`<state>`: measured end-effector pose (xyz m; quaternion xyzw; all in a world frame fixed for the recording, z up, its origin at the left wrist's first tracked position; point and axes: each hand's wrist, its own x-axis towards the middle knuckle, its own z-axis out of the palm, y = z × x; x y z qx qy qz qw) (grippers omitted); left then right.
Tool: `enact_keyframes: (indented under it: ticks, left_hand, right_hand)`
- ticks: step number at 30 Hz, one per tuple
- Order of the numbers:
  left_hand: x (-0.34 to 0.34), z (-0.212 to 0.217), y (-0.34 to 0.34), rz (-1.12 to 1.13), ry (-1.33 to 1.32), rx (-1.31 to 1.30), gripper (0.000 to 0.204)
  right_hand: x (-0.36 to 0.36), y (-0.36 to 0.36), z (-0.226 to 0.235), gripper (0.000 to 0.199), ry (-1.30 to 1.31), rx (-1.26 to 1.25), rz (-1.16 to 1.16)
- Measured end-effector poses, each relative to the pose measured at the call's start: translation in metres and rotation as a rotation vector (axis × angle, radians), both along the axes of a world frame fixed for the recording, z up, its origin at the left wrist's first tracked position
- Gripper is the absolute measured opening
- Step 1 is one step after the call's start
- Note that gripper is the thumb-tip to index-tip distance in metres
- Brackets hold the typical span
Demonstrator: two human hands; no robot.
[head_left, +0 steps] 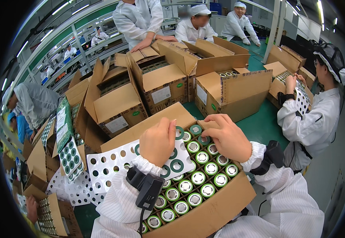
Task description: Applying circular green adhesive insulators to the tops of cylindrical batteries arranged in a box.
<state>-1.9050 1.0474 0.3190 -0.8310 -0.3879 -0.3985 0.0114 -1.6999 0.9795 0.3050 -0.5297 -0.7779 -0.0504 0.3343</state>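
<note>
Nearest the camera, an open carton [204,216] holds upright green-ringed cells [198,177]. Its left part lies under a white punched sheet [113,162], most cells uncovered. Left hand [157,142] pinches the sheet's edge; right hand [228,137], curled, fingers far-row cells.

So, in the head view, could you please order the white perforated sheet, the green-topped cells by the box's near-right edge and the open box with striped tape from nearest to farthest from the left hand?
From the left hand:
1. White perforated sheet, under its fingers.
2. Green-topped cells, lower right.
3. Open box with striped tape, across the table.
</note>
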Motion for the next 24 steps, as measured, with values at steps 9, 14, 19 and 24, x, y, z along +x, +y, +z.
enact_keyframes:
  ticks: [9,14,19,24]
  left_hand:
    - [0.002,-0.002,0.002,-0.014,-0.018,0.018,0.027]
    - [0.003,0.0,0.001,-0.018,0.012,-0.011,0.027]
    - [0.004,0.0,0.0,-0.037,-0.011,-0.007,0.027]
    - [0.003,-0.002,0.001,-0.054,-0.036,-0.05,0.028]
  right_hand:
    - [0.019,0.005,0.017,0.037,-0.289,0.059,0.37]
    - [-0.002,0.012,0.024,0.013,0.112,-0.074,0.196]
    - [-0.034,0.03,0.036,0.007,0.105,0.09,0.151]
    - [-0.037,0.039,0.03,0.007,0.132,0.11,0.211]
